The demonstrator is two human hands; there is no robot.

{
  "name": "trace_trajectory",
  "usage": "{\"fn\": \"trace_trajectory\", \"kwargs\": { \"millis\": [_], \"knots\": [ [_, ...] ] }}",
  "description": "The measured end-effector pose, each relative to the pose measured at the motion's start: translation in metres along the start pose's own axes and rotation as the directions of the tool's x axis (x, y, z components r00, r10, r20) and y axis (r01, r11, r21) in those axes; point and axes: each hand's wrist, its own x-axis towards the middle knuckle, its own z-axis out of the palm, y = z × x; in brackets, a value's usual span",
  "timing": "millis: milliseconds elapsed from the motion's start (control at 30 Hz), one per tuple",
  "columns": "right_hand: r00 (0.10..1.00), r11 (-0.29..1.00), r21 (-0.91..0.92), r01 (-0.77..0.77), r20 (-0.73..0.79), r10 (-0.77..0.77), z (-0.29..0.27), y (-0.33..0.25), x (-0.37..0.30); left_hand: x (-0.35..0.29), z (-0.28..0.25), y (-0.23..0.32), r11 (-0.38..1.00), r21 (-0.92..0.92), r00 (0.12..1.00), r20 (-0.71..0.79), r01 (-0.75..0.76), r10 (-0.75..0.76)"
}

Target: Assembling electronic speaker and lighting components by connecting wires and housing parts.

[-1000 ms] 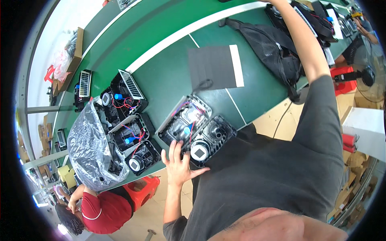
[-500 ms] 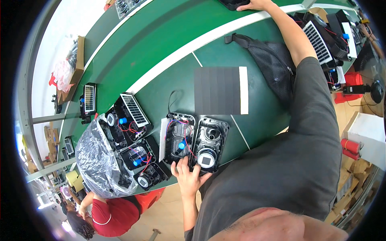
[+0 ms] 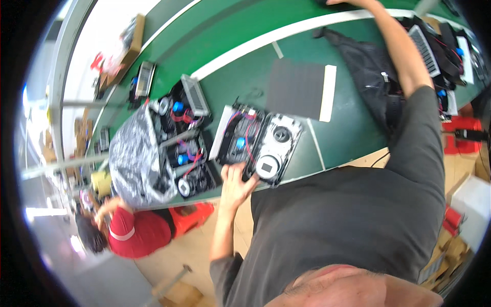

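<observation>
An opened black device lies on the green belt (image 3: 286, 56). Its left half (image 3: 239, 137) shows red and blue wires, and its right half (image 3: 275, 148) is white with two round speaker cones. My left hand (image 3: 234, 185) rests at the near edge of this device with fingers spread, touching the wired half. My right arm stretches far up across the belt. My right hand (image 3: 343, 2) reaches the top edge of the picture on something dark and is mostly cut off.
A dark grey pad with a white strip (image 3: 300, 89) lies behind the device. Several similar open units (image 3: 185, 146) and a crumpled plastic bag (image 3: 134, 159) sit to the left. A black bag (image 3: 369, 69) is on the right. A person in a red top (image 3: 134, 234) crouches at lower left.
The opened device now lies straighter in front of me and nearer the middle. My left hand stays at its near edge. My right arm keeps reaching toward the far side.
</observation>
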Motion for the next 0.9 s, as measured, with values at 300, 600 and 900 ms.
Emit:
{"fn": "trace_trajectory", "kwargs": {
  "millis": [300, 600, 900],
  "knots": [
    [0.996, 0.999, 0.03, 0.032, -0.083, -0.03, -0.116, -0.105, -0.122, 0.067, -0.072, -0.032, 1.0, 0.026, 0.963, -0.27, -0.009, 0.015],
    [0.836, 0.833, 0.091, 0.546, 0.001, -0.549, -0.127, -0.192, -0.28, 0.344, -0.011, -0.164, 0.972, 0.102, 0.821, -0.559, 0.212, -0.12],
    [0.46, 0.449, 0.348, 0.823, 0.056, -0.886, -0.006, -0.296, -0.3, 0.42, 0.096, -0.219, 0.939, 0.221, 0.761, -0.645, 0.264, -0.062]
  ]
}}
